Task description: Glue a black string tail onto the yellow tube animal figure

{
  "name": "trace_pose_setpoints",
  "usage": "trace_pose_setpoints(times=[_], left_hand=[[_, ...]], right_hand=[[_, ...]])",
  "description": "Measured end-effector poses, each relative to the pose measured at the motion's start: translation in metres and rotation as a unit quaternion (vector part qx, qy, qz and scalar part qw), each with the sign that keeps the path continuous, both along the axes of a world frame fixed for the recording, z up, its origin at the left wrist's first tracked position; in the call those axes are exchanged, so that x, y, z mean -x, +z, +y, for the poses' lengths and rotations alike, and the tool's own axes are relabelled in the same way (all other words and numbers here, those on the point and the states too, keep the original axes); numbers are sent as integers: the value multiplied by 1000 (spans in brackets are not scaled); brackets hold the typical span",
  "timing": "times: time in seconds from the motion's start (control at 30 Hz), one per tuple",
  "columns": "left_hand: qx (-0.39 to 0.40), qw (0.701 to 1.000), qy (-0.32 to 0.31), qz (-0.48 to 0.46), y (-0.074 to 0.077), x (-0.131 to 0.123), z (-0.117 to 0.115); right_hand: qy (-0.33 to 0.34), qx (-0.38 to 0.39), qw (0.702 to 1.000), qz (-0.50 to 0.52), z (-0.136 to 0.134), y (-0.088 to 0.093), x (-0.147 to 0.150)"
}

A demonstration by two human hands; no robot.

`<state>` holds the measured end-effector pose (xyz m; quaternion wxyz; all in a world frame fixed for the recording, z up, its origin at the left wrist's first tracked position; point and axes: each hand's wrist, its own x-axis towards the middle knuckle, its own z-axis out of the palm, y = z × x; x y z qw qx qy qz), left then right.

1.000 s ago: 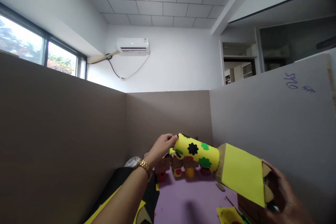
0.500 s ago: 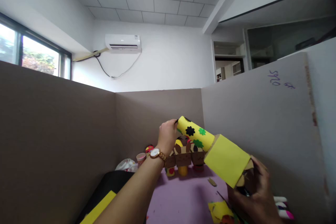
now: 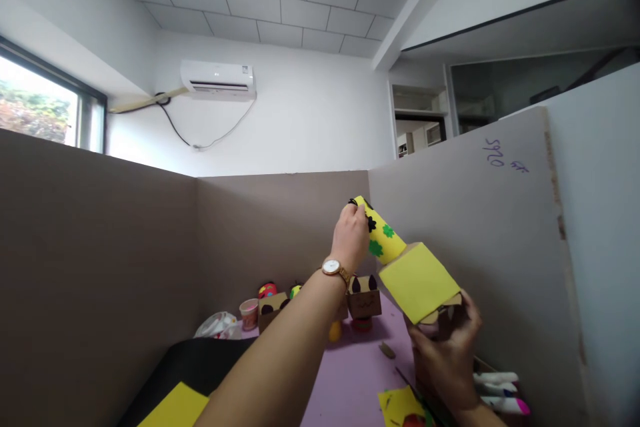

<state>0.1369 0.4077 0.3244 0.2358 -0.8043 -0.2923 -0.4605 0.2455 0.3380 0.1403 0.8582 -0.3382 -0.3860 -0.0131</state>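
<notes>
My left hand (image 3: 351, 232), with a watch (image 3: 332, 267) on its wrist, is closed round the far end of a yellow paper tube (image 3: 387, 240) dotted with black and green flower shapes. That tube slants down to the right and meets a small cardboard box (image 3: 420, 283) whose visible side is covered in yellow paper. My right hand (image 3: 447, 353) grips the box from its lower right end, where cardboard flaps stick out. Whether the tube is fixed to the box or just touches it, I cannot tell.
Cardboard-box figures with drawn faces (image 3: 364, 297) stand at the back of the purple table (image 3: 335, 387). A pink cup (image 3: 249, 315) and a plastic bag (image 3: 219, 325) are at left. Markers (image 3: 500, 390), yellow paper scraps (image 3: 400, 407) and a cardboard piece (image 3: 387, 349) lie nearer. Grey partitions (image 3: 280, 227) enclose the table.
My left hand has moved right and up, its fingers now wrapped further round the tube. The tube tilts more steeply, and the box sits slightly higher and further left. The view has shifted right.
</notes>
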Motion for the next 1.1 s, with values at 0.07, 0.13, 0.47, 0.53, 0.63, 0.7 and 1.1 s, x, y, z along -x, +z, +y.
trace_pose_setpoints(times=[0.07, 0.13, 0.47, 0.53, 0.63, 0.7, 1.1], left_hand=[[-1, 1000, -7, 9, -1, -11, 4], [3, 1000, -11, 20, -2, -21, 8], [54, 995, -54, 69, -48, -13, 6], [72, 992, -66, 81, -67, 1, 2], [112, 988, -71, 83, -99, 26, -5], [138, 984, -77, 86, -120, 43, -11], [180, 969, -129, 109, -243, 105, -28]], right_hand=[[18, -10, 1000, 22, 2, 5, 3], [18, -26, 999, 36, 6, 7, 4], [-51, 5, 996, 71, 64, 8, -20], [-72, 21, 995, 69, 79, 12, -26], [-115, 43, 990, 65, 101, 20, -35], [-146, 59, 986, 60, 116, 25, -42], [-253, 169, 952, 42, 178, 26, -74]])
